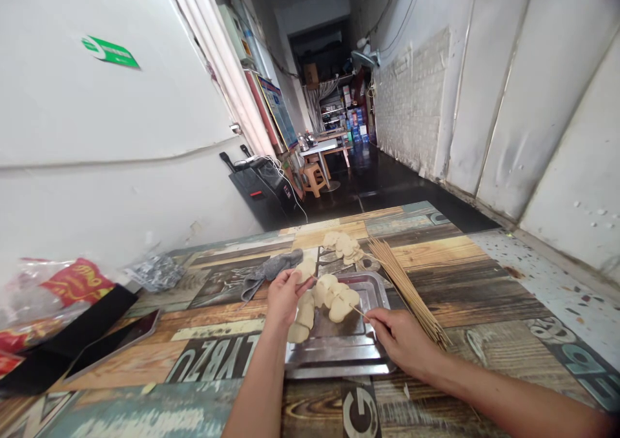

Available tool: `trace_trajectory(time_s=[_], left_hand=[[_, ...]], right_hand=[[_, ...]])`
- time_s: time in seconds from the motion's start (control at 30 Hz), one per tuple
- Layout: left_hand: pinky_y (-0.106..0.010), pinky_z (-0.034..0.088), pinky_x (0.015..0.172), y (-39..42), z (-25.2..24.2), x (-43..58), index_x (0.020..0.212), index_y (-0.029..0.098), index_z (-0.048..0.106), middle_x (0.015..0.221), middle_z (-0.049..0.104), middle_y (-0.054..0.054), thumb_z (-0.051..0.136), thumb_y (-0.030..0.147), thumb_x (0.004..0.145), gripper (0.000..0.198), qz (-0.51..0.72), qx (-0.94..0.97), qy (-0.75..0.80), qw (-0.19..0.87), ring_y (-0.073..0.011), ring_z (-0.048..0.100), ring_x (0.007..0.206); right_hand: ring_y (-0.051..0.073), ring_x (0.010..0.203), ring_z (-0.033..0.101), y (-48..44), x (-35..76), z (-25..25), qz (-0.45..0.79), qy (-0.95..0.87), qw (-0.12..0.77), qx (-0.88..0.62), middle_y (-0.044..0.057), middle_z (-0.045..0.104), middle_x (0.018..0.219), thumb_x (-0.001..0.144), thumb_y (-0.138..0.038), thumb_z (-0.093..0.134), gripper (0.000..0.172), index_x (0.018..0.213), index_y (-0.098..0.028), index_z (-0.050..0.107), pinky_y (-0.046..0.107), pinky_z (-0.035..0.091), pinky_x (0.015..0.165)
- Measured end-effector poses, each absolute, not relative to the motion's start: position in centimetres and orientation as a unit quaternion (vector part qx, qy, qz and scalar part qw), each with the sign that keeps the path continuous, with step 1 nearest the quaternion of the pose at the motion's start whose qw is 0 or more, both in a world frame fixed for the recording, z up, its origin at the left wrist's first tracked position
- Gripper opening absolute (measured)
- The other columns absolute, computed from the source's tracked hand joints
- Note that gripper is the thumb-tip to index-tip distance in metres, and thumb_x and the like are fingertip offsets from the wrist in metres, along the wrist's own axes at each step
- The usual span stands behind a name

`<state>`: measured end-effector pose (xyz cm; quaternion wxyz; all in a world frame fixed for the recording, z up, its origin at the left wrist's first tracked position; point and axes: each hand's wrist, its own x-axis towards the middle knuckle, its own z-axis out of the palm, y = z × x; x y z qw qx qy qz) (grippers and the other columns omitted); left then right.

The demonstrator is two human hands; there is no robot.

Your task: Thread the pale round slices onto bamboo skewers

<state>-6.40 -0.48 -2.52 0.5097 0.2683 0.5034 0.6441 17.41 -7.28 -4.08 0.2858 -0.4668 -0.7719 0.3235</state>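
My right hand [392,331] pinches the lower end of a thin wooden skewer [359,311]. Several pale round slices [339,298], perhaps potato, are threaded along that skewer above a metal tray [339,359]. At the skewer's far end my left hand [287,294] grips another pale slice [306,270] between thumb and fingers. More slices [301,322] lie on the tray's left side, partly behind my left wrist. Beyond the tray rests a loose pile of slices [343,245]. Whether the skewer tip has pierced the slice in my left hand is too small to tell.
A bundle of wooden skewers [411,289] lies right of the tray. Grey gloves or cloth [272,271] sit behind my left hand. Further left are a tablet-like device [113,344], a clear plastic bag [157,271] and red-printed packaging [72,286]. A black speaker-like box [264,189] stands beyond the table.
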Motion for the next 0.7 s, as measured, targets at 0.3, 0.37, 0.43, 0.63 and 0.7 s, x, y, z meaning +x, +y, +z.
trace_trajectory(time_s=[0.3, 0.37, 0.43, 0.63, 0.7], left_hand=[[-0.031, 0.055, 0.077, -0.57, -2.34, -6.23, 0.074, 0.012, 0.052, 0.080, 0.069, -0.009, 0.059, 0.010, 0.073, 0.008, 0.641, 0.249, 0.473, 0.551, -0.0193, 0.068, 0.076], [-0.030, 0.055, 0.076, -0.56, -2.44, -6.12, 0.075, 0.011, 0.053, 0.080, 0.069, -0.009, 0.058, 0.010, 0.074, 0.006, 0.638, 0.251, 0.473, 0.553, -0.0187, 0.068, 0.076], [-0.029, 0.055, 0.074, -0.55, -2.47, -6.02, 0.077, 0.011, 0.055, 0.079, 0.069, -0.009, 0.057, 0.009, 0.075, 0.003, 0.636, 0.245, 0.476, 0.555, -0.0178, 0.068, 0.075], [-0.026, 0.055, 0.073, -0.53, -2.24, -5.93, 0.081, 0.010, 0.056, 0.083, 0.069, -0.011, 0.057, 0.010, 0.080, 0.002, 0.643, 0.216, 0.463, 0.571, -0.0163, 0.068, 0.074], [-0.024, 0.055, 0.071, -0.52, -2.18, -5.95, 0.082, 0.010, 0.055, 0.080, 0.068, -0.009, 0.056, 0.005, 0.079, 0.006, 0.644, 0.209, 0.466, 0.569, -0.0136, 0.067, 0.070]], right_hand=[[0.018, 0.068, 0.059, -7.28, 17.32, -4.27, 0.327, -0.765, 0.301, -0.466, 0.004, 0.067, 0.076, 0.089, -0.030, 0.034, 0.033, 0.090, -0.018, 0.065, 0.026, 0.041, 0.063], [0.018, 0.069, 0.060, -7.30, 17.32, -4.32, 0.329, -0.764, 0.302, -0.466, 0.005, 0.067, 0.078, 0.089, -0.030, 0.034, 0.033, 0.090, -0.018, 0.065, 0.026, 0.041, 0.065], [0.019, 0.071, 0.060, -7.27, 17.30, -4.40, 0.333, -0.762, 0.304, -0.465, 0.005, 0.068, 0.079, 0.088, -0.030, 0.034, 0.033, 0.091, -0.018, 0.065, 0.027, 0.042, 0.066], [0.019, 0.072, 0.061, -7.13, 17.24, -4.60, 0.337, -0.762, 0.307, -0.460, 0.005, 0.068, 0.079, 0.089, -0.031, 0.034, 0.034, 0.093, -0.018, 0.066, 0.027, 0.042, 0.066], [0.019, 0.072, 0.061, -7.16, 17.26, -4.58, 0.339, -0.763, 0.310, -0.456, 0.005, 0.068, 0.080, 0.089, -0.031, 0.034, 0.034, 0.093, -0.018, 0.066, 0.027, 0.042, 0.066]])
